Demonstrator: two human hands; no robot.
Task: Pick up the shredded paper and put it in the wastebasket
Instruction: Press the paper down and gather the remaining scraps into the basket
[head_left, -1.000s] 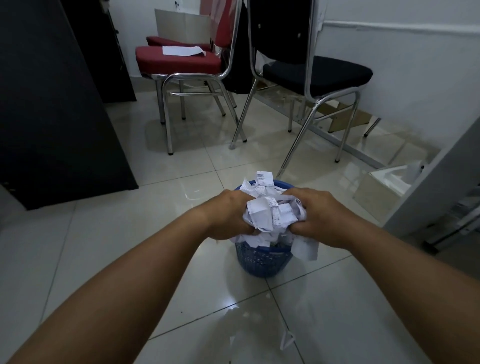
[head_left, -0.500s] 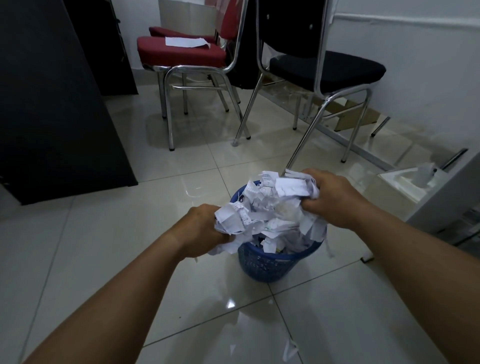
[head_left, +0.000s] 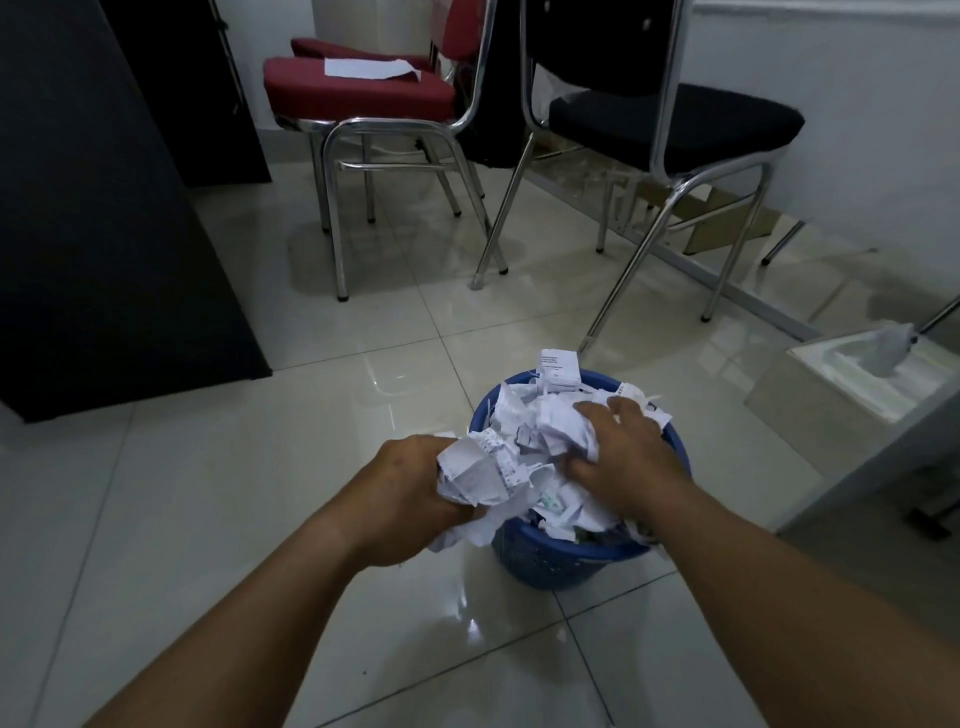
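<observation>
- Head view: the paper (head_left: 550, 415) has dropped from mid-air into the basket (head_left: 550, 561) under both hands.
- The left hand (head_left: 410, 488) clenches some at the rim; the right hand (head_left: 623, 457), fingers spread, presses the rest down.
- Nearly binned.

No words could be made out. Printed lines showed on a slip (head_left: 559, 370) standing at the far rim of the wastebasket (head_left: 545, 564) and on the shredded paper (head_left: 483, 467), all too small to read.
</observation>
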